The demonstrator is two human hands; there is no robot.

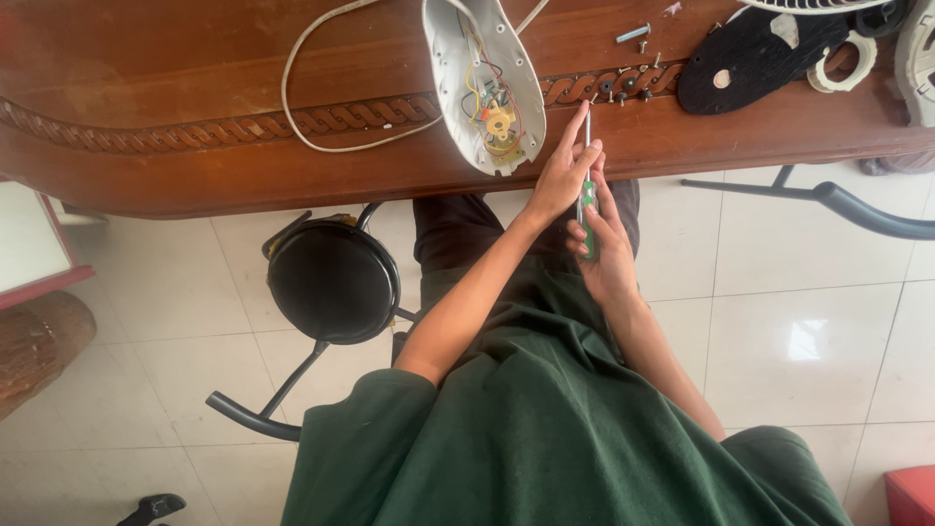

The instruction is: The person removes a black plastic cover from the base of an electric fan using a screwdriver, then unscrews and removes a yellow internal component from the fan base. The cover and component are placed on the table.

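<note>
My right hand (pixel 610 255) grips the green handle of a screwdriver (pixel 587 200), its metal shaft pointing up toward the table edge. My left hand (pixel 565 173) pinches the shaft just above the handle. Both hands hover at the front edge of a dark wooden table (pixel 195 166). To the left of the hands lies an open white plastic housing (pixel 482 83) with wires and a small yellow part inside. A white cord (pixel 321 141) loops away from it.
Loose screws (pixel 631 35) and small dark parts (pixel 623 90) lie on the table near a black flat plate (pixel 755 58) and a white ring (pixel 845 68). A black round stool (pixel 333 281) stands on the white tiled floor left of my legs. A black curved bar (pixel 857 209) sits right.
</note>
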